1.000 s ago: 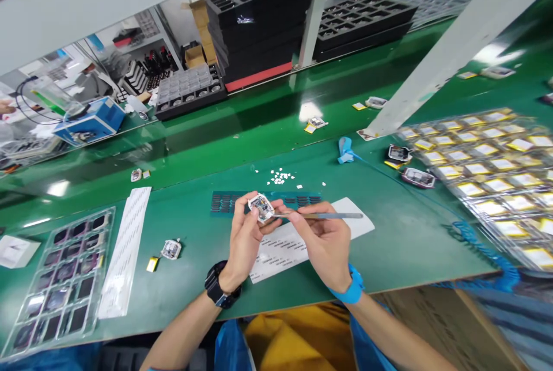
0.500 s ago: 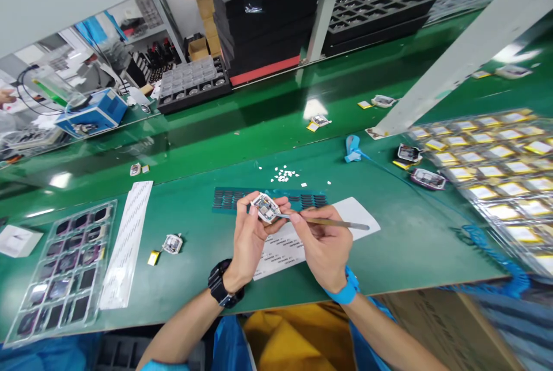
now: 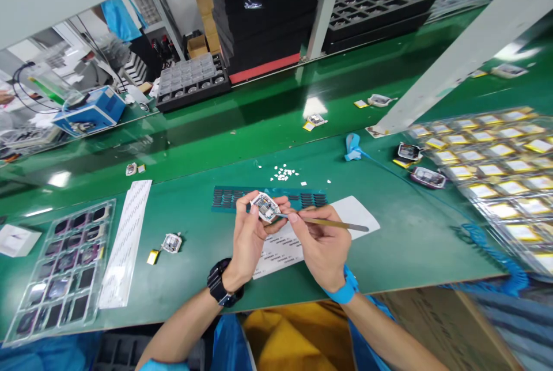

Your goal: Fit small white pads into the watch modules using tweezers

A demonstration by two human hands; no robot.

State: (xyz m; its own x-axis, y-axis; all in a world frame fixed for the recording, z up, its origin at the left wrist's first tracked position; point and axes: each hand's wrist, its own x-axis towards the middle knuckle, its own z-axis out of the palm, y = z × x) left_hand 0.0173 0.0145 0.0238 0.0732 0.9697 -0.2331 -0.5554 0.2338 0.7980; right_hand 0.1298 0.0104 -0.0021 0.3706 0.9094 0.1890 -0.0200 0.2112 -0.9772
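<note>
The left hand (image 3: 248, 238) pinches a small white-framed module (image 3: 265, 207) by its edges, raised just above the green table (image 3: 397, 244). The right hand (image 3: 322, 244) grips tweezers (image 3: 332, 223), tips touching the module's right side. Below the hands lies a white label sheet (image 3: 280, 247); behind them a strip of dark pads (image 3: 228, 198) and scattered white bits (image 3: 283, 174). A second module (image 3: 171, 242) lies well to the left.
</note>
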